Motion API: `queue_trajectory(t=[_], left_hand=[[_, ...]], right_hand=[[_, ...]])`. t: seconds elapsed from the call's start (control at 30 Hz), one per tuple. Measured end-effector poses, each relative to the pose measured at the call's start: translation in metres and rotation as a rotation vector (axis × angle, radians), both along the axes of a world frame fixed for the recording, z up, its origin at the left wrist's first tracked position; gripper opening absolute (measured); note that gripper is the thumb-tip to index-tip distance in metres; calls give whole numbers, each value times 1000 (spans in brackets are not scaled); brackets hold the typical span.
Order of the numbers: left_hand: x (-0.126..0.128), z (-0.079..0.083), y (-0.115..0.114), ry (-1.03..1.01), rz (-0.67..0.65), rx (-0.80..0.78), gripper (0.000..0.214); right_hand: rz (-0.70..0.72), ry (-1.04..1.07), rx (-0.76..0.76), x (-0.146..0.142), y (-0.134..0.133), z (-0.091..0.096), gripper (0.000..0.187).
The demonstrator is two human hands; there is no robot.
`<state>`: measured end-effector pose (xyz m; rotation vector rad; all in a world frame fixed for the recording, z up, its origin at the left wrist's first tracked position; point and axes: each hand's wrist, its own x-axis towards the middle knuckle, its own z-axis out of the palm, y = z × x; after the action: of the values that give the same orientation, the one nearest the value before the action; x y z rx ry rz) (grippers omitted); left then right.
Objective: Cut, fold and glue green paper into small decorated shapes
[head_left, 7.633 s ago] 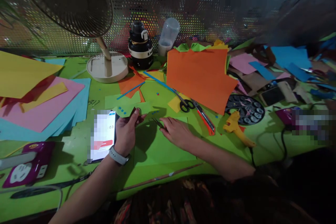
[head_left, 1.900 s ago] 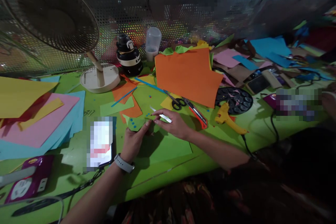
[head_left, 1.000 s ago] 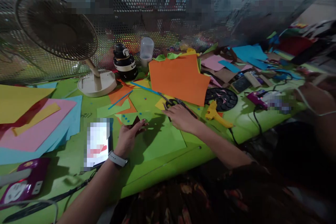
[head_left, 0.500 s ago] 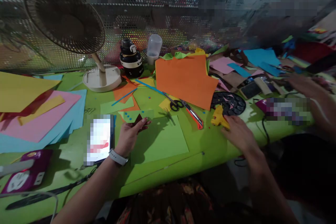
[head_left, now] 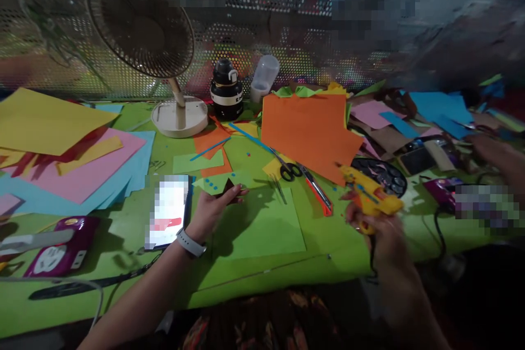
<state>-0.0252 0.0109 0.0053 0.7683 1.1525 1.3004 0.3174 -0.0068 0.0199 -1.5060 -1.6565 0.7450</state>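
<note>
Near right: just picked up yellow plastic glue gun (head_left: 371, 198) in right hand (head_left: 384, 231), wrapping fingers round it. Farther left: still pinching dark-brown triangular paper piece (head_left: 228, 184) in left hand (head_left: 208, 212). Beyond, centre: put down slim metal tweezers (head_left: 280, 191); likely swapping to glue.

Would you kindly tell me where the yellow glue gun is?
In the head view, the yellow glue gun is right of centre, in the right hand, just right of the red utility knife.
</note>
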Motion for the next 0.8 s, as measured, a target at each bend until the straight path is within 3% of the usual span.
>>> queue_trajectory(t=[0.1, 0.2, 0.3, 0.5, 0.8], left_hand=[[-2, 1, -1, 8, -19, 2, 28], [-5, 3, -1, 58, -59, -12, 28], [-8, 3, 0, 73, -103, -25, 29], [-9, 2, 3, 56, -109, -33, 27], [-3, 2, 1, 89, -108, -32, 22]], right_hand=[[215, 435, -251, -53, 20, 10, 33], [344, 519, -434, -95, 35, 16, 34], [457, 525, -505, -117, 42, 16, 36], [551, 441, -489, -124, 40, 6, 34], [521, 320, -423, -125, 38, 16, 31]])
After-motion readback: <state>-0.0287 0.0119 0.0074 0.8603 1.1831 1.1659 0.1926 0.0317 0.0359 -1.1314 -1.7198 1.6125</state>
